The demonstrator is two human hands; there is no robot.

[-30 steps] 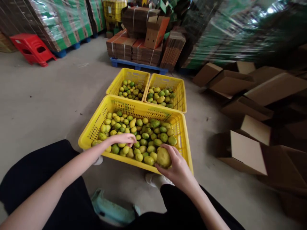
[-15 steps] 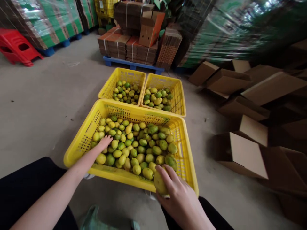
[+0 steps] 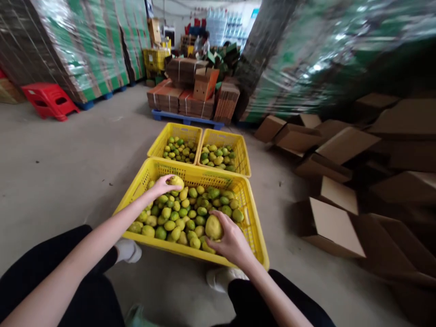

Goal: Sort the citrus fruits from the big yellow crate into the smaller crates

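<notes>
My left hand point(image 3: 163, 185) grips a yellow lemon point(image 3: 177, 182) above the far left part of a large yellow crate point(image 3: 257, 227). In my right hand point(image 3: 229, 236) is another yellow-green lemon point(image 3: 213, 227), held over the crate's near right side. Below both hands lies a layer of green and yellow lemons point(image 3: 183, 212) in that crate. Two smaller-looking yellow crates, a left one point(image 3: 155, 144) and a right one point(image 3: 242, 156), stand just beyond it with more lemons inside.
Open cardboard boxes point(image 3: 335, 227) are heaped on the right. Flattened cartons point(image 3: 195, 103) rest on a blue pallet point(image 3: 185, 119) ahead. A red stool point(image 3: 51, 101) stands at the left by film-wrapped green stacks point(image 3: 91, 45). My shoes point(image 3: 127, 251) flank the near crate.
My left hand, which was reaching among the lemons, now holds one raised near the crate's far side. My right hand has moved inward with its lemon. The view has tilted up.
</notes>
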